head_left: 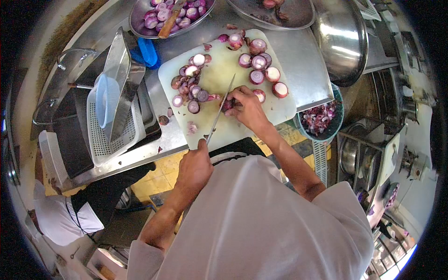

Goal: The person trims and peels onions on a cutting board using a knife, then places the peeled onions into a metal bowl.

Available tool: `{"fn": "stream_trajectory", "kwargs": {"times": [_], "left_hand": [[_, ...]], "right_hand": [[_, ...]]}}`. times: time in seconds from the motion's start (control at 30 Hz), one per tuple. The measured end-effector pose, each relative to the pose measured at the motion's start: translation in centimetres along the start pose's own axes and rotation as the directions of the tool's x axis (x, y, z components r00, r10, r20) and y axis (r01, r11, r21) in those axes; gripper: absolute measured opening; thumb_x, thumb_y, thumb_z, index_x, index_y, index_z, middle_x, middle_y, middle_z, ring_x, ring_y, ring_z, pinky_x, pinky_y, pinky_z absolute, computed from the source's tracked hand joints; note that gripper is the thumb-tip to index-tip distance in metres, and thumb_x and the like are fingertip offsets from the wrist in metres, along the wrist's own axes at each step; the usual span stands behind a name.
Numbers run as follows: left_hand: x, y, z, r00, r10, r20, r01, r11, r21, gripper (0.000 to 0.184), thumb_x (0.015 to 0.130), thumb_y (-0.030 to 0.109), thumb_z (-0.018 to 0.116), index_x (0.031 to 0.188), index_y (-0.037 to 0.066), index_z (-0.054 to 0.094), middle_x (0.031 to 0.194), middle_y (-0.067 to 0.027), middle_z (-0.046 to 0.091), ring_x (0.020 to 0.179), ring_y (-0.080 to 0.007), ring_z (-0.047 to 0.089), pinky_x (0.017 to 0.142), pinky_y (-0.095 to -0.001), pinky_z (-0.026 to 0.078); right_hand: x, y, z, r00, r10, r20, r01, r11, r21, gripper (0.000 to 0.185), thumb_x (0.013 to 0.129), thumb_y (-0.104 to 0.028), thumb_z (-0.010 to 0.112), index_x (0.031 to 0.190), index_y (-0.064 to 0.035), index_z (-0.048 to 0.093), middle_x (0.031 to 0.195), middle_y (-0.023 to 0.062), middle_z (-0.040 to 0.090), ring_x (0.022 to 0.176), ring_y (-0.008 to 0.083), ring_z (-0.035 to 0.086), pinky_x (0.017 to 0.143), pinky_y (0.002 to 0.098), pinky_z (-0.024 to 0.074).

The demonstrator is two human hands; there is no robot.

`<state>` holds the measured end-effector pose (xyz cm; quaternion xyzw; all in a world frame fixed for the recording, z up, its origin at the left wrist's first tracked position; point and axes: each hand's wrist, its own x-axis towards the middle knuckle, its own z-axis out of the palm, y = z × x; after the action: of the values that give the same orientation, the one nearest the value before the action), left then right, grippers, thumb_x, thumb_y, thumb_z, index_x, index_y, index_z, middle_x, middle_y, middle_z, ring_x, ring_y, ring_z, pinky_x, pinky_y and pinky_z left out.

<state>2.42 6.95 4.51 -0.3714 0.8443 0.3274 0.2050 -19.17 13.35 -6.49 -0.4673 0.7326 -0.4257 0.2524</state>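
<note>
My left hand (195, 164) is closed round the handle of a knife (221, 109), near the front edge of the white cutting board (224, 130). The blade points away from me across the board. My right hand (248, 109) pinches a red onion (227, 105) beside the blade; the fingers partly cover it, and I cannot tell whether the blade touches it. Trimmed onion ends (190, 86) form a pile on the board's left side. Several red onions with cut tops (257, 77) lie on the right side.
Beyond the board stand a bowl of peeled onions (191, 13) with a wooden-handled tool across it and another metal bowl (280, 21). A bin of onion skins (318, 122) is at the right. On the left are a white basket (95, 151) and a person in white (60, 217).
</note>
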Motion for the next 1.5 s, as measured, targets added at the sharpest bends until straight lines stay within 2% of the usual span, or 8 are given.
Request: {"fn": "stream_trajectory", "kwargs": {"times": [0.27, 0.37, 0.57, 0.67, 0.97, 1.17, 1.33, 1.5], "left_hand": [[3.8, -2.6, 4.5, 0.992, 0.052, -0.116, -0.053, 0.999, 0.002, 0.024, 0.086, 0.003, 0.054, 0.108, -0.004, 0.048, 0.071, -0.0293, 0.065, 0.071, -0.0481, 0.067, 0.067, -0.0572, 0.053], [4.1, -4.3, 4.1, 0.975, 0.128, -0.180, -0.138, 0.990, -0.041, 0.022, 0.089, 0.006, 0.054, 0.108, -0.003, 0.049, 0.072, -0.0286, 0.065, 0.072, -0.0475, 0.067, 0.066, -0.0567, 0.054], [4.4, -5.7, 4.3, 0.964, 0.079, -0.254, -0.128, 0.975, -0.183, 0.024, 0.095, 0.014, 0.058, 0.112, -0.002, 0.052, 0.073, -0.0286, 0.064, 0.072, -0.0485, 0.065, 0.062, -0.0569, 0.049], [4.1, -5.2, 3.9, 0.948, 0.108, -0.298, -0.172, 0.965, -0.200, 0.020, 0.096, 0.014, 0.058, 0.108, -0.002, 0.054, 0.071, -0.0282, 0.063, 0.071, -0.0486, 0.064, 0.062, -0.0557, 0.049], [3.3, -5.6, 3.6, 0.964, 0.167, -0.205, -0.229, 0.915, -0.333, 0.020, 0.094, 0.014, 0.060, 0.105, -0.002, 0.057, 0.072, -0.0288, 0.062, 0.071, -0.0478, 0.064, 0.062, -0.0513, 0.050], [4.9, -7.3, 2.2, 0.950, 0.026, -0.311, -0.155, 0.903, -0.400, 0.017, 0.096, 0.013, 0.059, 0.106, -0.001, 0.056, 0.070, -0.0273, 0.062, 0.068, -0.0489, 0.063, 0.056, -0.0511, 0.048], [4.8, -7.3, 3.3, 0.964, 0.093, -0.248, -0.179, 0.920, -0.348, 0.021, 0.094, 0.014, 0.062, 0.107, -0.002, 0.057, 0.069, -0.0301, 0.061, 0.069, -0.0502, 0.064, 0.056, -0.0538, 0.048], [4.4, -8.6, 3.2, 0.965, -0.053, -0.256, -0.071, 0.889, -0.453, 0.019, 0.093, 0.012, 0.063, 0.104, -0.002, 0.055, 0.070, -0.0296, 0.062, 0.069, -0.0503, 0.064, 0.056, -0.0537, 0.049]], "right_hand": [[-0.8, -1.0, 0.2, 0.993, -0.102, -0.062, 0.096, 0.991, -0.089, 0.038, 0.063, -0.004, 0.082, 0.096, -0.0054, 0.064, 0.098, 0.0149, 0.061, 0.098, 0.0350, 0.060, 0.086, 0.0452, 0.0489], [-1.9, -1.3, 0.0, 0.993, 0.120, 0.021, -0.119, 0.992, -0.051, 0.038, 0.064, -0.005, 0.081, 0.097, -0.0045, 0.061, 0.098, 0.0154, 0.061, 0.097, 0.0347, 0.059, 0.086, 0.0456, 0.0486], [-2.9, -0.9, -4.4, 0.939, -0.098, -0.331, 0.072, 0.993, -0.092, 0.042, 0.070, -0.008, 0.082, 0.104, -0.0064, 0.057, 0.104, 0.0140, 0.062, 0.093, 0.0323, 0.063, 0.079, 0.0391, 0.0519], [-1.2, 1.4, -6.8, 0.882, 0.056, -0.467, -0.068, 0.998, -0.008, 0.044, 0.070, -0.008, 0.083, 0.106, -0.0055, 0.058, 0.110, 0.0145, 0.063, 0.092, 0.0316, 0.064, 0.080, 0.0390, 0.0524], [1.3, 1.7, -10.6, 0.916, -0.109, -0.387, -0.016, 0.952, -0.306, 0.049, 0.070, -0.001, 0.082, 0.116, -0.0042, 0.063, 0.108, 0.0135, 0.069, 0.104, 0.0347, 0.066, 0.090, 0.0403, 0.0527], [14.1, 2.3, -18.2, 0.816, -0.282, -0.505, 0.086, 0.923, -0.376, 0.036, 0.076, -0.005, 0.079, 0.111, -0.0059, 0.068, 0.110, 0.0154, 0.070, 0.101, 0.0322, 0.069, 0.085, 0.0403, 0.0557], [27.9, 7.4, -21.4, 0.915, -0.012, -0.404, -0.214, 0.834, -0.509, 0.033, 0.067, -0.021, 0.085, 0.095, -0.0088, 0.072, 0.099, 0.0173, 0.071, 0.096, 0.0379, 0.068, 0.086, 0.0459, 0.0548], [33.9, 13.7, -21.6, 0.951, -0.052, -0.305, -0.174, 0.726, -0.666, 0.046, 0.060, -0.025, 0.086, 0.102, -0.0124, 0.071, 0.102, 0.0146, 0.073, 0.098, 0.0359, 0.069, 0.087, 0.0454, 0.0562]]}}
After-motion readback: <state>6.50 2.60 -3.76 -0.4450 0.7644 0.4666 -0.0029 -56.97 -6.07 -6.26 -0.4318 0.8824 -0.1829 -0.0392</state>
